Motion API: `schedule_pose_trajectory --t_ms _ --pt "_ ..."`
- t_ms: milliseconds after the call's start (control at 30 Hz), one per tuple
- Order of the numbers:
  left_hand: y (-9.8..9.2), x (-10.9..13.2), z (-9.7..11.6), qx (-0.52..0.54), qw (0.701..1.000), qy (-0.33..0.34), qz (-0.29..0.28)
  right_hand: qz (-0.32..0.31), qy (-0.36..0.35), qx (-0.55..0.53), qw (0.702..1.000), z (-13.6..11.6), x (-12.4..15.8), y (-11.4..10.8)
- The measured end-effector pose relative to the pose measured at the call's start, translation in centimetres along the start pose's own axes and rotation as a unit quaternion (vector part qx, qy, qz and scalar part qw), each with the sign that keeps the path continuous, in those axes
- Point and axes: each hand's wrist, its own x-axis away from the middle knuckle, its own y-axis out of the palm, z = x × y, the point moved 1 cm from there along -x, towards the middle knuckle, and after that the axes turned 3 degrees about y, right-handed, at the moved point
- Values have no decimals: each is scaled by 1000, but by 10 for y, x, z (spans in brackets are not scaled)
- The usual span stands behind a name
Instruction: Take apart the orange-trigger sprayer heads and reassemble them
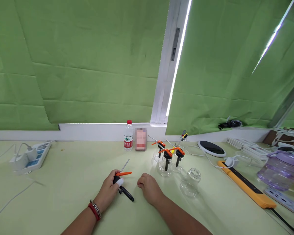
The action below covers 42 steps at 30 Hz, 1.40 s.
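My left hand (pixel 110 187) is wrapped round a black bottle top (pixel 125 193) with an orange lever, a thin metal rod and a black tube. A white wrap covers one of its fingertips. My right hand (pixel 148 188) rests on the table to the right, fingers curled in; whatever they may hold is hidden. Beyond it stand several glass jars (pixel 164 170) fitted with similar black-and-orange tops (pixel 168 154). An open glass jar (pixel 190 183) without a top leans at the right of my right hand.
At the back are a water bottle (pixel 128 137) and a blurred pink phone-like panel (pixel 140 139). Power strips lie left (pixel 39 160) and right, the right one orange (pixel 247 187). Cables, a round black pad (pixel 212 148) and a purple jug (pixel 280 169) occupy the right side.
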Motion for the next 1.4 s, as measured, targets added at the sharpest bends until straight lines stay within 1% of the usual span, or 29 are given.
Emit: schedule_pose_trajectory --t_ms 167,267,333,367,400,433,500,533,567,600,633,667,700,767,833,900,933,967,1000,1033,1067,1100,1133,1167,1200,1233,1267,1367,1400 --pt "0 -2 -4 10 1000 -2 -2 -1 6 -13 1000 0 1 -4" --pt "0 -2 -6 31 999 -5 -4 21 15 -36 999 -1 6 -12" --pt "1 -2 -6 48 999 -1 -3 29 21 -98 995 -3 11 -17" --pt "2 -1 -4 56 998 5 -4 14 28 -152 988 -5 14 -19" --pt "4 0 -2 65 998 14 -6 -19 38 -216 975 -8 16 -19" --pt "6 2 0 73 997 24 -7 -63 50 -281 956 -10 19 -19" --pt "10 7 7 84 996 40 -13 -146 81 -380 910 -14 23 -16" --pt "13 10 10 86 995 45 -15 -167 99 -410 891 -16 24 -15" --pt "15 12 13 89 995 49 -20 -174 116 -426 880 -17 25 -14" --pt "16 15 16 92 994 49 -30 -168 132 -432 876 -17 25 -14" --pt "18 17 18 93 994 43 -46 -155 143 -430 878 -17 25 -16" --pt "19 19 20 92 993 31 -62 -140 139 -416 888 -18 25 -18" --pt "20 20 21 91 993 13 -75 -123 118 -391 904 -19 26 -21" --pt "21 22 23 95 991 -25 -89 -80 32 -304 949 -23 29 -30" --pt "22 21 24 122 987 -66 -84 -36 -65 -196 978 -30 33 -39" --pt "23 21 25 153 979 -109 -77 -3 -124 -125 984 -35 36 -43" --pt "23 21 25 161 976 -125 -71 7 -134 -116 984 -37 37 -43" --pt "22 22 25 160 977 -129 -62 6 -129 -128 983 -37 37 -42" --pt "21 23 25 149 981 -114 -50 -8 -107 -163 981 -37 37 -40" --pt "20 24 25 130 988 -78 -39 -39 -69 -216 973 -35 36 -38" --pt "18 25 25 104 994 -26 -30 -90 -20 -281 955 -32 35 -34" --pt "17 27 25 76 996 31 -28 -154 32 -346 925 -30 35 -30" --pt "16 28 25 50 995 84 -32 -218 75 -402 886 -27 36 -27" --pt "16 30 24 29 991 122 -40 -266 107 -442 850 -26 37 -25" --pt "16 31 24 16 989 140 -48 -288 124 -464 828 -25 37 -24" --pt "17 32 24 12 989 139 -54 -288 129 -469 825 -24 38 -23" --pt "18 32 24 14 991 125 -55 -268 124 -461 837 -23 38 -23" --pt "21 29 25 42 996 61 -42 -179 86 -397 896 -23 38 -22" --pt "22 27 25 54 997 38 -40 -167 79 -381 906 -23 38 -21"
